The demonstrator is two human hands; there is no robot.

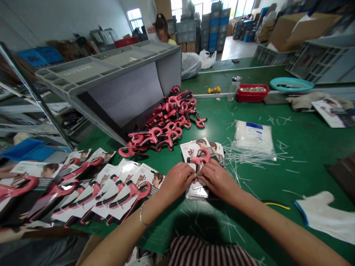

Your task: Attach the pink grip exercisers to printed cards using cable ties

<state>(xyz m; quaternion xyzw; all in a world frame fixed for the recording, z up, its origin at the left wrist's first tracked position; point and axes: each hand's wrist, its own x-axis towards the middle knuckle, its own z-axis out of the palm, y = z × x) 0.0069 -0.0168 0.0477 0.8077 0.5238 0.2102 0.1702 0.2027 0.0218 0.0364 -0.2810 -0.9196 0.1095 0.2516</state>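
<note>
A red and black hand grip strengthener [204,155] with a metal spring lies on a stack of printed cards [191,146] in front of me. My left hand [181,178] and my right hand [217,179] meet over its handles, both closed in a pinch with fingertips nearly touching. Whatever sits between the fingertips is too small to make out. Right of the cards, thin white cable ties [241,157] are strewn on the green table. To the left, several carded hand grips [133,192] overlap in a row, with pale ties around their handles.
A tipped grey crate [111,70] stands back left, with a heap of hand grips [169,122] spilling from it. Rightward are a bag of cable ties [253,136], a red tray [252,93], a glass jar [234,88] and a white glove [327,214]. Another person [163,31] is behind the crate.
</note>
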